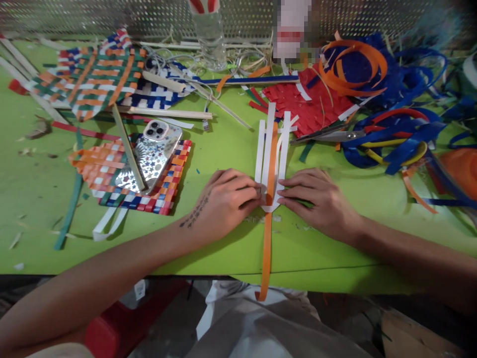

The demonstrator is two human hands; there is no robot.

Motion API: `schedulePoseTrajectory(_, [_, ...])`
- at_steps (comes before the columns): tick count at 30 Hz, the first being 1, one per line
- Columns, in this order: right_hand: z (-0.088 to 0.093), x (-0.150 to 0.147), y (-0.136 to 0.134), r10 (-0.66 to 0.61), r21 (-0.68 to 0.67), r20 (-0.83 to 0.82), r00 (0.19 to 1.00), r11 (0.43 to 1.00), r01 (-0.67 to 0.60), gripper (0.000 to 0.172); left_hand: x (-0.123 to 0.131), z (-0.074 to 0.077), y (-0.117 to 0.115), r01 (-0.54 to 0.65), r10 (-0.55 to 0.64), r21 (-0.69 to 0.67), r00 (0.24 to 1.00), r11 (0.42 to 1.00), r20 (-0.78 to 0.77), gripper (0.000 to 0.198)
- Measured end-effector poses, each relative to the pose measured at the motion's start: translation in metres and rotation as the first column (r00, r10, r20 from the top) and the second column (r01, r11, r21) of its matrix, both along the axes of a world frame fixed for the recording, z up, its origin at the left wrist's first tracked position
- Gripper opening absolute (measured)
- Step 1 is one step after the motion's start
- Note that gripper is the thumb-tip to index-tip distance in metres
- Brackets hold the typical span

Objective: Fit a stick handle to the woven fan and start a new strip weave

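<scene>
Between my hands on the green tabletop lies a small weave of white strips (pixel 285 149), folded to a point at its near end. Long white ends run away from me. An orange strip (pixel 266 253) passes lengthwise through the middle, its near end hanging over the table edge. My left hand (pixel 233 196) pinches the weave's left edge, fingers bent and fingertips close together. On the other side, my right hand (pixel 318 199) grips the right edge with thumb and fingertips. The fingers partly cover the weave's sides.
Scissors (pixel 341 135) lie beyond my right hand, by a red woven piece (pixel 316 107) and tangled blue strips (pixel 398 134). At left, a phone (pixel 164 144) rests on a multicoloured woven piece (pixel 175 186) under a wooden stick (pixel 126 144). A clear bottle (pixel 212 44) stands at the back.
</scene>
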State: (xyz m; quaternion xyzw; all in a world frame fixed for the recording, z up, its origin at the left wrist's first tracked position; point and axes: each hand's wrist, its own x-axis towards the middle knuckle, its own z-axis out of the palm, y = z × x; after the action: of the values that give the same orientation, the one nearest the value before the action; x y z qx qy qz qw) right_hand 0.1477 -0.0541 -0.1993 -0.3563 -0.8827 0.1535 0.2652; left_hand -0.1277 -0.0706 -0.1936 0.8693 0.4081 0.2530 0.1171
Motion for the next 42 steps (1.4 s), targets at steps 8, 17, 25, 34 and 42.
schedulePoseTrajectory(8, [0.004,0.0,0.003,-0.019,-0.035,0.139,0.99,0.999,0.024,0.042,0.003,0.0,0.002,0.048,-0.052,-0.102,0.998,0.994,-0.043,0.027])
schedulePoseTrajectory(17, [0.02,-0.02,0.048,0.04,-0.032,0.233,0.972,0.999,-0.034,0.021,0.006,-0.005,0.003,0.05,-0.051,-0.016,0.995,0.999,-0.08,0.027])
schedulePoseTrajectory(25, [-0.006,-0.045,0.059,-0.274,0.221,0.282,0.92,0.951,0.215,0.024,0.005,-0.004,0.004,0.061,-0.062,-0.016,0.995,0.998,-0.08,0.026])
schedulePoseTrajectory(34, [0.008,-0.026,0.042,-0.144,0.131,0.195,0.97,0.984,0.12,0.022,0.005,-0.007,0.004,0.06,-0.058,-0.064,0.998,0.996,0.034,0.024])
schedulePoseTrajectory(42, [0.009,0.002,0.0,0.125,0.088,0.144,0.982,0.986,-0.138,0.022,0.005,-0.007,-0.001,0.087,-0.087,0.019,0.996,0.996,0.008,0.01])
